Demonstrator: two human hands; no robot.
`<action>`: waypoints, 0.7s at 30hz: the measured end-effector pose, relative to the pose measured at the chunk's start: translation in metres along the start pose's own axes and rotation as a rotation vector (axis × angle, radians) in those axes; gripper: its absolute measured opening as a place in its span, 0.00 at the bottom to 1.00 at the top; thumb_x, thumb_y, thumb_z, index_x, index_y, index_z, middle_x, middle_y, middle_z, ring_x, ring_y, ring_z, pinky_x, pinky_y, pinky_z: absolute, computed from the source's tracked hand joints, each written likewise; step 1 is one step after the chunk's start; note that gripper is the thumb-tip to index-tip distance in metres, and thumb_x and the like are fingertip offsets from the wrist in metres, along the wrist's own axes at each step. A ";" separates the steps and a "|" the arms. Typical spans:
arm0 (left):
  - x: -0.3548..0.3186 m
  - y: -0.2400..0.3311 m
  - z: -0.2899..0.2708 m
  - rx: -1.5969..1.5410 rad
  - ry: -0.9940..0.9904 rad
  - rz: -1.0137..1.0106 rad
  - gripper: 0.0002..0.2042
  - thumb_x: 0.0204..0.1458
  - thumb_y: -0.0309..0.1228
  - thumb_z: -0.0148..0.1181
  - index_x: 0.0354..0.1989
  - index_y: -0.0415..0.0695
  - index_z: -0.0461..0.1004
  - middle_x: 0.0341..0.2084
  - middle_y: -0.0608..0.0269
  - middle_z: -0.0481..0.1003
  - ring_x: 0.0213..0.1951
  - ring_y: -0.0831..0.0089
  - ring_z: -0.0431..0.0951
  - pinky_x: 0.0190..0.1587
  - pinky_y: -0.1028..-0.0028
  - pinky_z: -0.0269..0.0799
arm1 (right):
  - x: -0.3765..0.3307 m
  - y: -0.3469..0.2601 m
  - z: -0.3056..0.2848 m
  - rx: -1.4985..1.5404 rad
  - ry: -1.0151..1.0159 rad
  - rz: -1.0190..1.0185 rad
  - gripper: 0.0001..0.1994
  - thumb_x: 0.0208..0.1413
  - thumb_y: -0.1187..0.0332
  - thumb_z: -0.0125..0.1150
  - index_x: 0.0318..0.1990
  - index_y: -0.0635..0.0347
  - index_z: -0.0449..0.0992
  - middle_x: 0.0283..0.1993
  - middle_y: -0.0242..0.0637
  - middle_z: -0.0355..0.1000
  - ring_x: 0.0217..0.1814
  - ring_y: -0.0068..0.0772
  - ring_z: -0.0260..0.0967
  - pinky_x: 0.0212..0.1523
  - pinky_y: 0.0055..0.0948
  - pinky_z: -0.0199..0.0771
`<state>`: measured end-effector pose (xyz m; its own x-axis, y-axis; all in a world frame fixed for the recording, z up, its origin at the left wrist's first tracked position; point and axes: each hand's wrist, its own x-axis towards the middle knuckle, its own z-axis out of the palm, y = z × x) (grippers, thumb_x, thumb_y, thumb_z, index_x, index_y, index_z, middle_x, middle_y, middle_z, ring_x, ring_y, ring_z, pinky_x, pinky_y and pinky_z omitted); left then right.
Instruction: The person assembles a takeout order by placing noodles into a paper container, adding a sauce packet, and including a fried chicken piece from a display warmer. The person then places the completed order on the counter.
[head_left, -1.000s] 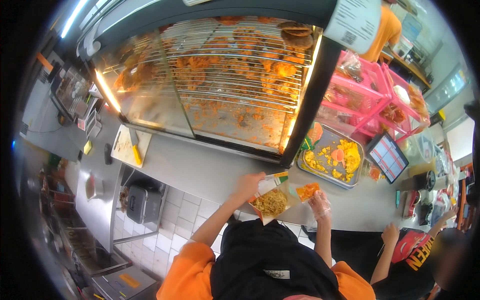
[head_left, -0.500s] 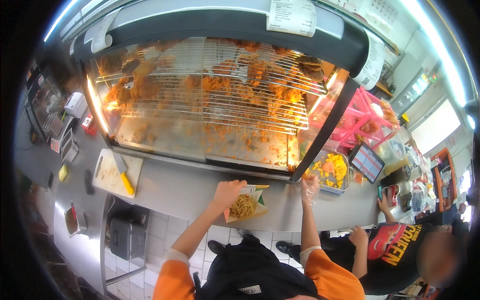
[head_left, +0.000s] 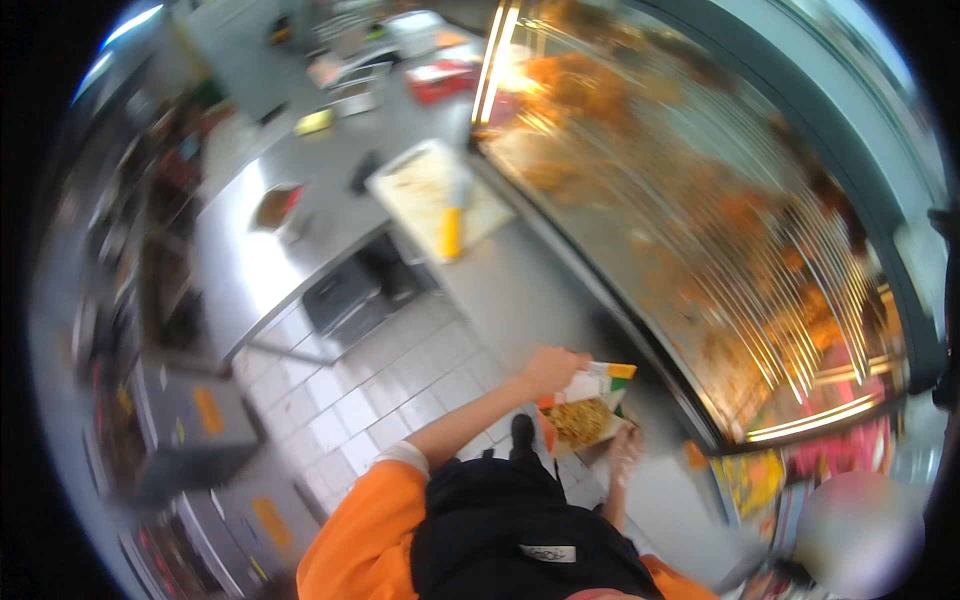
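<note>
An open paper takeaway box (head_left: 608, 371) with white, green and yellow panels holds a heap of noodles (head_left: 578, 424). It sits in front of my body at the counter's near edge. My left hand (head_left: 553, 372) is closed on the box's upper left flap. My right hand (head_left: 626, 452), in a clear plastic glove, is at the box's right side, its fingers closed on the edge there, somewhat blurred. To the upper left, a knife with a yellow handle (head_left: 450, 234) lies on a white cutting board (head_left: 405, 185).
A lit glass display cabinet (head_left: 620, 290) with fried food on wire racks takes up the right side. A metal counter (head_left: 520, 280) runs along it. Food containers (head_left: 355, 90) stand far left. Grey appliances (head_left: 190, 420) are at lower left, and a person (head_left: 860, 535) is at lower right.
My view has swung left, so the cabinet now slants at the right and more floor and appliances show. My right hand has come from beside the food tray to the box.
</note>
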<state>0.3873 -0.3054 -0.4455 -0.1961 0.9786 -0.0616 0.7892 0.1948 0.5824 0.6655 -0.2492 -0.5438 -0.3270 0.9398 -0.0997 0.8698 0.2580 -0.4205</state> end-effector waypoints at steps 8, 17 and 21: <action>-0.221 -0.131 -0.076 -0.391 0.499 -0.341 0.08 0.53 0.33 0.54 0.36 0.43 0.75 0.26 0.47 0.75 0.30 0.49 0.75 0.34 0.59 0.70 | -0.003 -0.214 0.029 -0.184 -0.152 -0.460 0.13 0.50 0.61 0.56 0.31 0.63 0.73 0.35 0.53 0.72 0.39 0.57 0.69 0.42 0.47 0.70; -0.632 -0.261 -0.257 -0.153 0.914 -0.900 0.05 0.54 0.31 0.53 0.33 0.45 0.73 0.22 0.49 0.73 0.27 0.48 0.74 0.29 0.58 0.68 | -0.259 -0.623 0.197 -0.133 -0.641 -1.017 0.14 0.49 0.59 0.55 0.36 0.60 0.77 0.39 0.50 0.74 0.43 0.52 0.71 0.45 0.44 0.70; -0.732 -0.330 -0.327 -0.088 0.995 -0.940 0.06 0.54 0.33 0.53 0.32 0.45 0.72 0.21 0.49 0.73 0.27 0.48 0.74 0.29 0.58 0.68 | -0.340 -0.737 0.246 -0.119 -0.851 -0.937 0.16 0.48 0.59 0.55 0.39 0.60 0.78 0.38 0.52 0.74 0.41 0.52 0.73 0.42 0.46 0.71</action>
<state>0.0796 -1.1072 -0.3275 -0.9923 0.0145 0.1227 0.0965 0.7110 0.6965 0.0449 -0.8141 -0.4222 -0.9270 -0.0418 -0.3727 0.1909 0.8029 -0.5647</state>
